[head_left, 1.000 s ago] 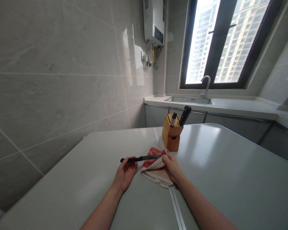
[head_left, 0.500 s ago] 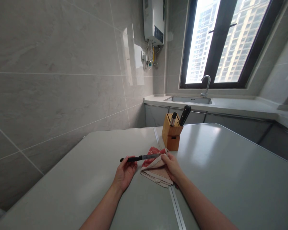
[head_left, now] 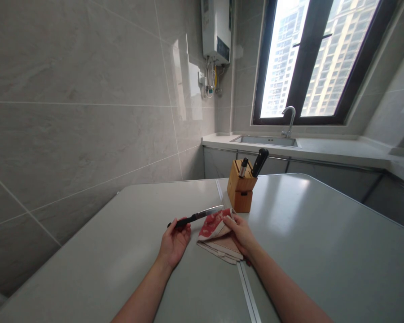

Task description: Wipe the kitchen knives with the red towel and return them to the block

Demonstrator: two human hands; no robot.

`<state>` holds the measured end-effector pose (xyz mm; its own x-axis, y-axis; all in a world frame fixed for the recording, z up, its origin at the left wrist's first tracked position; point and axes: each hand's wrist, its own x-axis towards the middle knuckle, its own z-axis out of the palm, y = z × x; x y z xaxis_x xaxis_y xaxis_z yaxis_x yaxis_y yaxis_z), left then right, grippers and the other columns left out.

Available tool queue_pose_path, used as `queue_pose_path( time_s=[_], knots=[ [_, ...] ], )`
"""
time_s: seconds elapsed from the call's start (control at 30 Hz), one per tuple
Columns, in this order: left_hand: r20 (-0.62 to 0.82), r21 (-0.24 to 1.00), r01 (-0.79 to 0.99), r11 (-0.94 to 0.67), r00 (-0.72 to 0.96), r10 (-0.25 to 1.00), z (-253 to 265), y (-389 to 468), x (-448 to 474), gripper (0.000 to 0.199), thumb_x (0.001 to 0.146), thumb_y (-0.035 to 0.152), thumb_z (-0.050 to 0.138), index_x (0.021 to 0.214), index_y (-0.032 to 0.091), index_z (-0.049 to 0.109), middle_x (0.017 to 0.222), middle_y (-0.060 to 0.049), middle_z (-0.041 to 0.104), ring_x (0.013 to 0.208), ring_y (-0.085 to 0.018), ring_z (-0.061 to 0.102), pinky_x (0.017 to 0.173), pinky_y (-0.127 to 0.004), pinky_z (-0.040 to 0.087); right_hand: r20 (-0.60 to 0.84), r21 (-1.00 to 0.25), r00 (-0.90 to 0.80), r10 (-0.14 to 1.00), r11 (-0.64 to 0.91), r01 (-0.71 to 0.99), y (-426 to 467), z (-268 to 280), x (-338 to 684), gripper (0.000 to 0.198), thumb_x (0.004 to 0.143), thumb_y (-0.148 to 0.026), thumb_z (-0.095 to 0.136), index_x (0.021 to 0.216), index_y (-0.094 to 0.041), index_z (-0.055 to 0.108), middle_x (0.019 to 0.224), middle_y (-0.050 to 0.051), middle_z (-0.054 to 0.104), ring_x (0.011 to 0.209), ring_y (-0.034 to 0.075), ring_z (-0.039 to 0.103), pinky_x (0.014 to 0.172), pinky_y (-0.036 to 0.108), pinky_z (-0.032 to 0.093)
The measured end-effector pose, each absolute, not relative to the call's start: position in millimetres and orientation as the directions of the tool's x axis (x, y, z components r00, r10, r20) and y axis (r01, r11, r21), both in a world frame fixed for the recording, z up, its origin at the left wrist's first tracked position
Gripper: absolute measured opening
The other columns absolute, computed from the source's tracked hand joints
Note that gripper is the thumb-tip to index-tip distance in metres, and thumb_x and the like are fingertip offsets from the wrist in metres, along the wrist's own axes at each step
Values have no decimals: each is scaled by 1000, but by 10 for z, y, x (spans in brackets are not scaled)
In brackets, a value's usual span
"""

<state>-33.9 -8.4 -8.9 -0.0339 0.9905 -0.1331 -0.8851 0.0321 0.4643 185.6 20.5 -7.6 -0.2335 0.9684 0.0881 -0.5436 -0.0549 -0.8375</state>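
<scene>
My left hand (head_left: 175, 242) is closed on the black handle of a knife (head_left: 192, 218), palm turned up. The blade points right, its tip raised a little, lying just behind a folded red and beige cloth (head_left: 218, 237). My right hand (head_left: 241, 233) grips that cloth at its right side, thumb on top; part of its fingers is hidden under the fabric. Beyond the cloth stands a wooden knife block (head_left: 239, 190), with a black-handled knife (head_left: 260, 162) and another dark handle with a silvery collar (head_left: 243, 167) in its slots.
The pale table (head_left: 138, 269) has a metal seam (head_left: 247, 294) running down its middle. Behind it a counter holds a sink (head_left: 267, 140) with a curved faucet (head_left: 291, 121). A tiled wall (head_left: 87, 143) borders the left, with a water heater (head_left: 216, 31) mounted near the corner.
The knife's blade has tilted up and come away from the cloth to its far side. The red upper fold of the cloth shows more. My right hand has hardly moved.
</scene>
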Motion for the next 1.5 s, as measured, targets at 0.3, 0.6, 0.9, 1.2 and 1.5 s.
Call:
queue_pose_path(
  time_s=[0.3, 0.6, 0.9, 1.2, 1.5],
  knots=[
    [-112, 574, -803, 161, 117, 987, -120, -118, -270, 21, 88, 15, 46, 95, 5, 64, 93, -17, 68, 84, -19, 67, 78, -27, 54, 122, -841, -340, 932, -85, -534, 135, 30, 1853, 39, 61, -24, 75, 97, -19, 62, 90, 6, 70, 83, 24, 65, 86, 43, 46],
    [-61, 707, -678, 201, 225, 973, -89, -171, -217, 25, 84, 16, 55, 105, 2, 58, 104, -23, 64, 95, -23, 64, 89, -30, 49, 101, -850, -428, 898, -146, -507, 80, 72, 1874, 43, 56, -19, 78, 96, -16, 60, 90, 9, 70, 86, 26, 66, 86, 42, 47],
    [-97, 622, -758, 197, 175, 980, -177, -96, -263, 20, 85, 14, 53, 101, 4, 60, 103, -20, 65, 90, -19, 66, 87, -28, 50, 158, -853, -437, 885, -100, -511, 90, 81, 1875, 56, 55, -9, 75, 106, -19, 57, 102, 7, 67, 96, 22, 62, 89, 37, 45],
    [-85, 660, -729, 180, 166, 983, -139, -136, -240, 22, 83, 14, 57, 102, 4, 59, 101, -21, 66, 92, -22, 65, 88, -30, 50, 111, -841, -332, 937, -89, -533, 135, 39, 1817, 43, 53, -12, 75, 95, -17, 63, 92, 7, 70, 87, 24, 65, 84, 39, 49],
    [-94, 753, -619, 222, 233, 968, -36, -216, -178, 27, 78, 15, 64, 102, 5, 62, 109, -21, 63, 99, -24, 62, 92, -32, 47, 91, -853, -285, 954, -73, -517, 175, -21, 1834, 24, 62, -23, 72, 83, -15, 64, 84, 6, 69, 85, 21, 63, 83, 35, 48]
  ],
)
